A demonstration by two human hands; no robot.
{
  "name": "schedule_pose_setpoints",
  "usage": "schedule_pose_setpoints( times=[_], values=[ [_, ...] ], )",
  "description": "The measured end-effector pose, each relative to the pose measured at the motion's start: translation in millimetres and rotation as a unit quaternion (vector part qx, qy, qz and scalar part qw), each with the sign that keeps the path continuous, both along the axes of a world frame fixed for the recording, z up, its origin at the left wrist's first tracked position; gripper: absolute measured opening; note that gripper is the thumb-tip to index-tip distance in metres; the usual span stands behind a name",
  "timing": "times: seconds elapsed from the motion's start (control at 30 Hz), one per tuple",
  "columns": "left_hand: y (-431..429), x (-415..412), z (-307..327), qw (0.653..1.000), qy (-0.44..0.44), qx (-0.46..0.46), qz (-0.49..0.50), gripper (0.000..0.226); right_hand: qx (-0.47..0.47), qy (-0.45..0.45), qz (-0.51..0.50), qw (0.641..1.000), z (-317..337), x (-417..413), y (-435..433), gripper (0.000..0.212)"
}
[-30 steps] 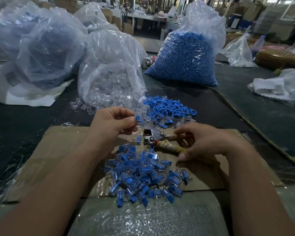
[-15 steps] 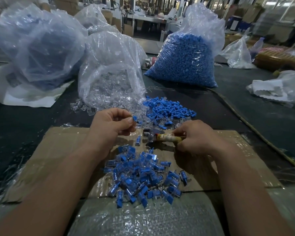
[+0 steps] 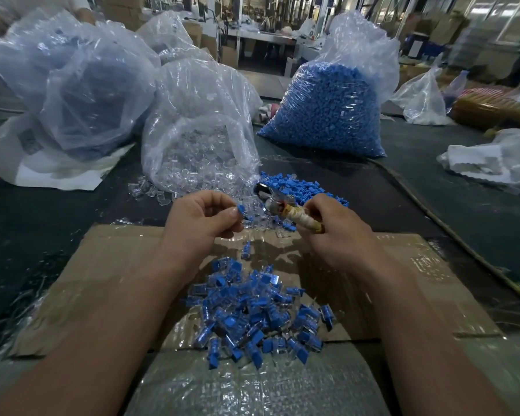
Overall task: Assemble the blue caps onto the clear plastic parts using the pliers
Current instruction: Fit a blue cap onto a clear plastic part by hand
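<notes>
My left hand (image 3: 201, 219) pinches a small clear part with a blue cap (image 3: 240, 209) between thumb and fingers. My right hand (image 3: 330, 232) grips the taped handles of the pliers (image 3: 285, 207), raised off the cardboard, jaws pointing up-left toward the cap. A pile of assembled blue-capped clear parts (image 3: 252, 310) lies on the cardboard (image 3: 108, 265) below both hands. Loose blue caps (image 3: 300, 187) and loose clear parts (image 3: 162, 193) lie just beyond my hands.
An open bag of clear parts (image 3: 198, 136) stands behind my left hand, a full bag of blue caps (image 3: 327, 106) behind my right. Large bags (image 3: 69, 85) fill the far left. Crumpled plastic (image 3: 490, 163) lies right. Bubble wrap (image 3: 252, 385) covers the near edge.
My right hand picked the pliers up off the cardboard and raised them toward my left hand, which still pinches the capped part and has lifted slightly.
</notes>
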State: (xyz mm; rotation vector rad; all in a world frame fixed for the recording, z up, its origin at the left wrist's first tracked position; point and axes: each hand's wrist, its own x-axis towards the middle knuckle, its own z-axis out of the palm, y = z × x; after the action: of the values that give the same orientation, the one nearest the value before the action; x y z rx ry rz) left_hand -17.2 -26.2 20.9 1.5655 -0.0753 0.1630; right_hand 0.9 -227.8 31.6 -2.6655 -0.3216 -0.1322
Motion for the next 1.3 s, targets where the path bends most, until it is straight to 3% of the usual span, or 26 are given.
schedule_pose_setpoints(
  times=[0.5,0.8,1.3],
  values=[
    [-1.6,-2.1,1.7,0.998,-0.04,0.04,0.027,0.018,-0.026,0.028,0.062,0.997,0.5,-4.8,12.8,0.014],
    [-1.5,-5.6,1.3,0.99,-0.085,0.09,0.062,0.024,-0.039,0.007,0.044,0.998,2.5,-9.7,19.0,0.028],
    [-1.8,-4.2,-1.3,0.987,-0.091,0.111,0.073,0.026,-0.038,0.043,0.029,0.998,6.5,-13.7,24.5,0.021]
  ],
)
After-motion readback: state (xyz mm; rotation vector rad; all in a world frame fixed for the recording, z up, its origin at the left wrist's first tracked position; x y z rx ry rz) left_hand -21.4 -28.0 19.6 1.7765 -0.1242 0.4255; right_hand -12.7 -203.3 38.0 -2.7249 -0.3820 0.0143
